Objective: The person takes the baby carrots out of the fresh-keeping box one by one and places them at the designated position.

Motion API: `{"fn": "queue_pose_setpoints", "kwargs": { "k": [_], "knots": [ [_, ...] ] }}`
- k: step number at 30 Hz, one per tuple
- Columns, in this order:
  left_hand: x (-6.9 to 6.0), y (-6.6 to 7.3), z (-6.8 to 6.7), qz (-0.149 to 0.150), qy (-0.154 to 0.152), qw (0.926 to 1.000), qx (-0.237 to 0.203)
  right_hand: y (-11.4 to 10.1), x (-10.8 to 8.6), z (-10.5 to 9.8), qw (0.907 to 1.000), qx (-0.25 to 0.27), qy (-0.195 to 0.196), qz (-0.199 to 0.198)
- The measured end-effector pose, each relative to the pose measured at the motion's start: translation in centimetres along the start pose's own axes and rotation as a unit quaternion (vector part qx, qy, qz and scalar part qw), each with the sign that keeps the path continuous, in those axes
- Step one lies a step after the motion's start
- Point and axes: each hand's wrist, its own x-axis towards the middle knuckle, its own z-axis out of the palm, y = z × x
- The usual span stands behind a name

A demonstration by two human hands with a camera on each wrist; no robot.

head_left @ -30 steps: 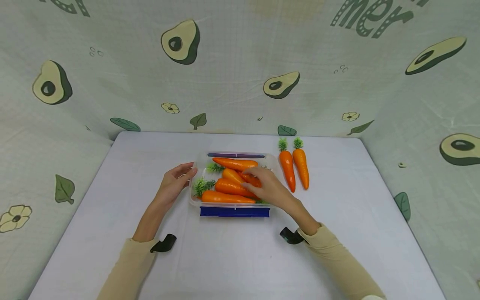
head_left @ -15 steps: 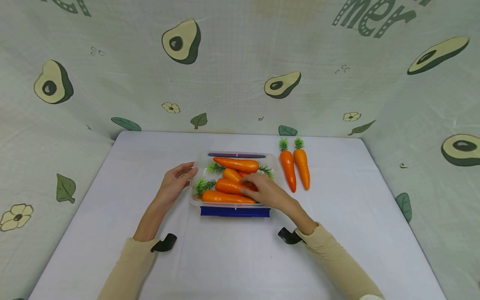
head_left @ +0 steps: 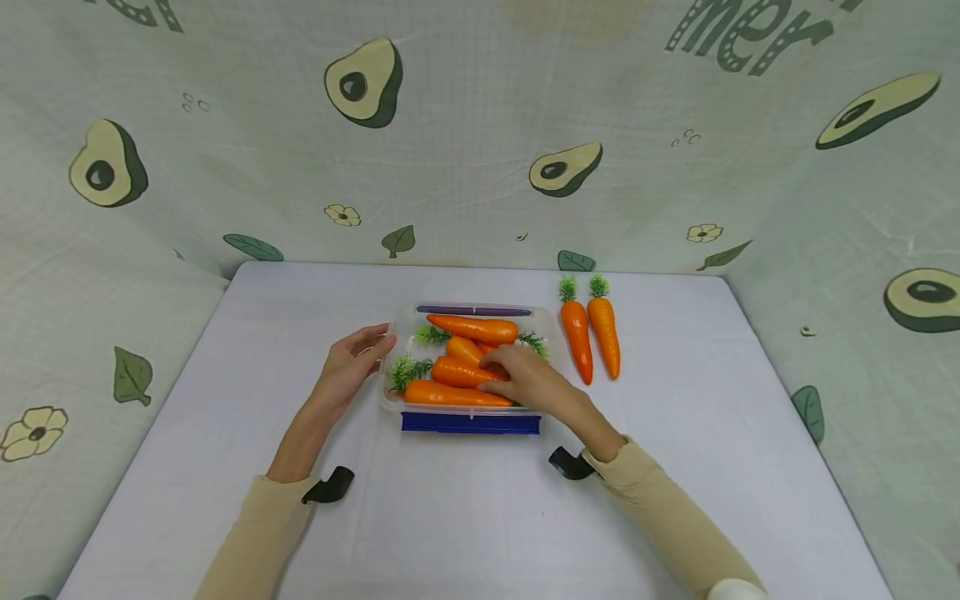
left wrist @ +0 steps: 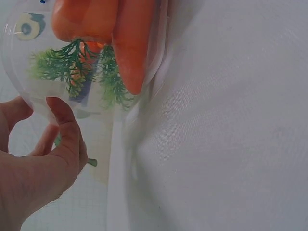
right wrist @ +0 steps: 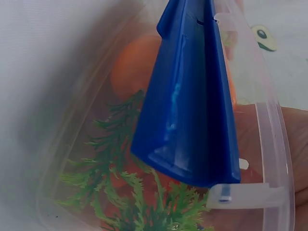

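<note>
A clear plastic container [head_left: 450,409] with blue latches holds several orange toy carrots with green tops. My left hand [head_left: 352,358] pinches its left rim between thumb and fingers; the left wrist view shows this hand [left wrist: 43,159] at the clear wall. Reaching inside from the right, my right hand [head_left: 532,383] holds the right part of a middle carrot [head_left: 456,372], thumb on the near side and fingers on the far side. Other carrots lie beside it, one at the back [head_left: 472,327] and one at the front [head_left: 450,393]. In the right wrist view, the front latch [right wrist: 192,96] hides most of the grip.
Two carrots, a left one [head_left: 576,337] and a right one [head_left: 604,337], lie side by side on the table right of the container. The white-covered table [head_left: 450,517] is bordered by a patterned cloth backdrop [head_left: 465,108].
My right hand has drawn back slightly toward me, from the far-right carrots to the middle one, uncovering a green top at the right. My left hand has stayed on the rim.
</note>
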Motion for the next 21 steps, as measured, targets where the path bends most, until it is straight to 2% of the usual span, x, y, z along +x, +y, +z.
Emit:
{"fn": "queue_pose_setpoints", "kwargs": {
  "k": [11,16,21],
  "knots": [
    [0.0,0.1,0.0,0.000,0.000,1.0000,0.003,-0.1,-0.9,-0.7,0.9989,-0.047,0.000,0.008],
    [0.0,0.0,-0.1,0.001,-0.002,1.0000,0.004,-0.3,-1.5,-1.6,0.9990,-0.037,0.023,0.010],
    [0.0,0.0,-0.1,0.000,-0.003,0.9999,0.010,-0.1,-2.0,-2.5,0.9987,-0.006,0.051,-0.004]
  ]
}}
